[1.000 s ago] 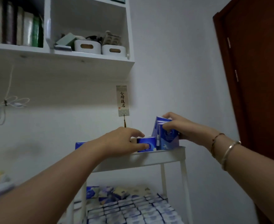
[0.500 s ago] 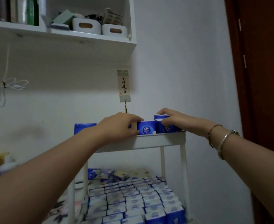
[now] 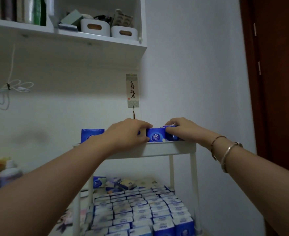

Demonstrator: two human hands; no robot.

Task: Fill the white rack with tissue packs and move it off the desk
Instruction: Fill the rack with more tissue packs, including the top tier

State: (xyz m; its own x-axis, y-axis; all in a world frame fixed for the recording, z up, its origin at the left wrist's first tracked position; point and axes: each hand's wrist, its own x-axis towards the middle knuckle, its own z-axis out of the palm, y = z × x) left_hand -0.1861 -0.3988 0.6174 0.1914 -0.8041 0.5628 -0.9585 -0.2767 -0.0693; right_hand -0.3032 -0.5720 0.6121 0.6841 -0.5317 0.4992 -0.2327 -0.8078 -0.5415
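Observation:
The white rack (image 3: 171, 149) stands in front of me, its top tray at hand height. Blue tissue packs stand along the tray's front: one at the left (image 3: 91, 135), one in the middle (image 3: 155, 136), one at the right (image 3: 172, 136). My left hand (image 3: 128, 132) grips the left side of the middle pack, fingers curled over the row. My right hand (image 3: 183, 129) holds the right pack from above and behind. The lower tier (image 3: 140, 208) is packed with several rows of blue and white tissue packs.
A white wall shelf (image 3: 68, 41) with books and two small white bins hangs above. A paper bookmark with a tassel (image 3: 132, 91) hangs on the wall behind the rack. A brown door (image 3: 280, 82) is at the right. Blurred bottles (image 3: 5, 172) sit at the left.
My right hand has lowered its tissue pack from tilted above the tray down into the top row. My left hand stays on the middle pack. The view has tilted down slightly.

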